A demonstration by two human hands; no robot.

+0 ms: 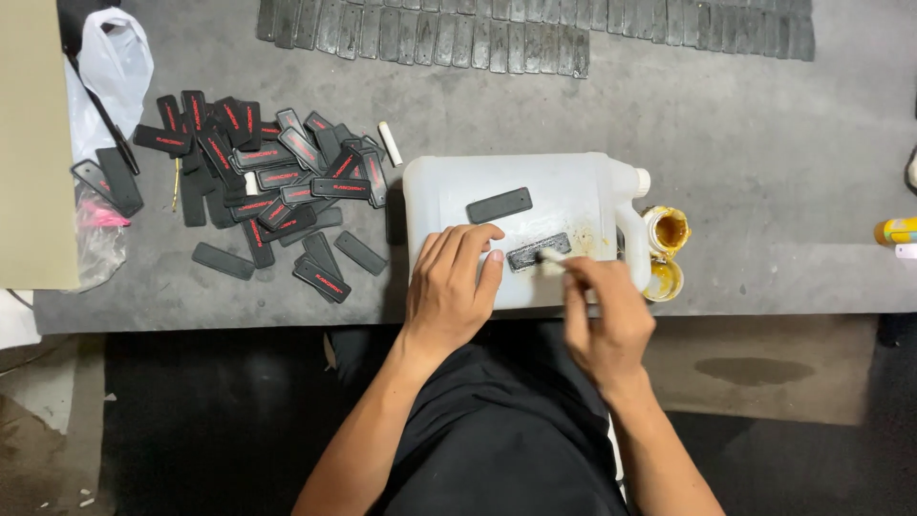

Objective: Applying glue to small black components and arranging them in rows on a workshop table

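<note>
Head view looks straight down on a grey worktop [745, 143] where a white plastic jug [516, 225] lies on its side as a work surface. At the centre of the frame the left hand [449, 287] rests flat on the jug, fingers loosely spread and pinning the left end of a black patch [538, 252], gripping nothing. The right hand [604, 315] has its fingers closed around a small brush [551, 260] whose tip touches that patch. To coat well, I judge the patch should stay pinned and the strokes thin and even, kept off the edges. A second black patch [499, 204] lies just above; an open tin of yellow glue [668, 231] stands right of the jug; a heap of red-marked black patches [258, 182] fills the upper left. The brush handle is hidden in the hand, and how wet the patch is cannot be made out.
</note>
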